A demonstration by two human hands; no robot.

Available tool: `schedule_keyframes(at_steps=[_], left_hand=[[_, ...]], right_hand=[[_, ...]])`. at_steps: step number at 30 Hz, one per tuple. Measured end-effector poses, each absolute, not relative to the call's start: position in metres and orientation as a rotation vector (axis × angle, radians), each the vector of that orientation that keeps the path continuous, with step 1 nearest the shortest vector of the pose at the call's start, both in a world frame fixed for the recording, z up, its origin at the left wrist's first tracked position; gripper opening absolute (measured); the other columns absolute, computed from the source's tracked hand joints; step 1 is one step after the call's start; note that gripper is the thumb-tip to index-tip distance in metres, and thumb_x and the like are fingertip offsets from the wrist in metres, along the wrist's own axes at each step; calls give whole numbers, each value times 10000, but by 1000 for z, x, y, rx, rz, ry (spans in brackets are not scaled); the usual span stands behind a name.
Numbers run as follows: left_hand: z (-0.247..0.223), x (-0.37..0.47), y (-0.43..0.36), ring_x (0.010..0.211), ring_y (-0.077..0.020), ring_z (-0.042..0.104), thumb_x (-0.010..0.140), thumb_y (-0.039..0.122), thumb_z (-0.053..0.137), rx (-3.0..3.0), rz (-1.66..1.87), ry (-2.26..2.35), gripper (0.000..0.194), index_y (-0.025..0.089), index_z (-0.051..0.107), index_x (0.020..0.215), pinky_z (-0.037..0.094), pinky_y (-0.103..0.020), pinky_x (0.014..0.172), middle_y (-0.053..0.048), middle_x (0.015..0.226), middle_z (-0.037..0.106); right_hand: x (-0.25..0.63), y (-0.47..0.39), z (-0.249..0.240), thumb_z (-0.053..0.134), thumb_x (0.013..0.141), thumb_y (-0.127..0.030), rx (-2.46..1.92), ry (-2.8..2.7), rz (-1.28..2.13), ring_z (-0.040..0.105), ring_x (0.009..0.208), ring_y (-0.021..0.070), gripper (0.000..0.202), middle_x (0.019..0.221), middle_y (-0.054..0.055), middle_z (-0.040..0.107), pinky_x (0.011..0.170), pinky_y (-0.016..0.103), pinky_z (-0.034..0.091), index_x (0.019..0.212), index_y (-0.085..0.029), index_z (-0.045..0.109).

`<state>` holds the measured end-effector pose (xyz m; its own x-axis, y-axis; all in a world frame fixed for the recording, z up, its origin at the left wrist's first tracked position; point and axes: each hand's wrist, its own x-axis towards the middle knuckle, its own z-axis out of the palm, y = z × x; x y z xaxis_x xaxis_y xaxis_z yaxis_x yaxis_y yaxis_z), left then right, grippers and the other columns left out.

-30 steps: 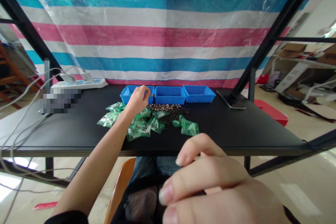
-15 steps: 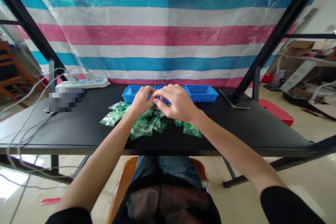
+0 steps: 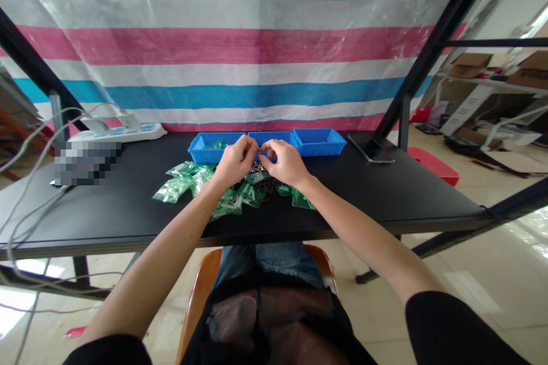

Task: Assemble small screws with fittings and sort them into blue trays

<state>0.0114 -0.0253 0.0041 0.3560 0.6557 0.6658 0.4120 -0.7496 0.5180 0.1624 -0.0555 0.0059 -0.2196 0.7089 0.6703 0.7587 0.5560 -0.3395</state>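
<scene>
My left hand point(image 3: 236, 161) and my right hand point(image 3: 284, 162) meet above the middle of the table, just in front of the blue bins. Both are closed in a pinch, fingertips almost touching; something tiny between them is too small to name. Small metal parts point(image 3: 257, 167) lie in a heap under the fingers. Around the heap are several green-tinted plastic packets point(image 3: 173, 189) with small pieces inside. Behind my hands stand a left blue bin point(image 3: 201, 155) with green packets in it, a middle blue bin point(image 3: 278, 138) partly hidden, and a right blue bin point(image 3: 322, 149).
On the black table point(image 3: 368, 194) a phone point(image 3: 370, 149) lies at right. At left are a white power strip point(image 3: 145, 132) with plugs, loose cables point(image 3: 25, 205) and a blurred-out object point(image 3: 88, 162). A striped sheet point(image 3: 257, 51) hangs behind; a red stool point(image 3: 433, 165) stands at right.
My right hand has come down and its spread fingers have closed in a pinch against the left fingertips. The whole view has shifted slightly.
</scene>
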Motion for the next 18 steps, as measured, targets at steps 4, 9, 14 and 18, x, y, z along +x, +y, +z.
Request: schedule_keyframes(at_steps=[4, 9, 14, 18], left_hand=[[5, 12, -27, 483, -76, 402, 857, 263, 441, 2308, 1346, 934, 133, 171, 462, 763, 308, -198, 490, 43, 565, 465], [6, 13, -30, 482, -82, 425, 865, 281, 433, 2255, 1353, 867, 132, 176, 467, 794, 317, -197, 479, 39, 567, 482], [3, 14, -32, 484, -87, 409, 861, 302, 431, 2269, 1338, 850, 150, 177, 464, 786, 307, -202, 469, 35, 578, 469], [6, 15, -34, 477, -85, 396, 853, 296, 436, 2309, 1377, 873, 143, 179, 466, 777, 301, -201, 472, 41, 569, 462]], right_hand=[[167, -54, 3, 561, 783, -192, -1143, -1947, -82, 521, 713, 168, 23, 692, 6, 566, 695, 288, 397, 801, -180, 553], [166, -62, 4, 501, 804, -188, -1163, -1916, -131, 528, 728, 168, 60, 702, 14, 567, 708, 285, 408, 749, -186, 524], [160, -64, 3, 540, 788, -245, -1196, -1906, -211, 541, 733, 179, 89, 718, 18, 582, 715, 293, 425, 849, -182, 544], [159, -64, 3, 508, 808, -213, -1145, -1906, -221, 556, 752, 183, 74, 732, 30, 599, 734, 301, 441, 843, -179, 564]])
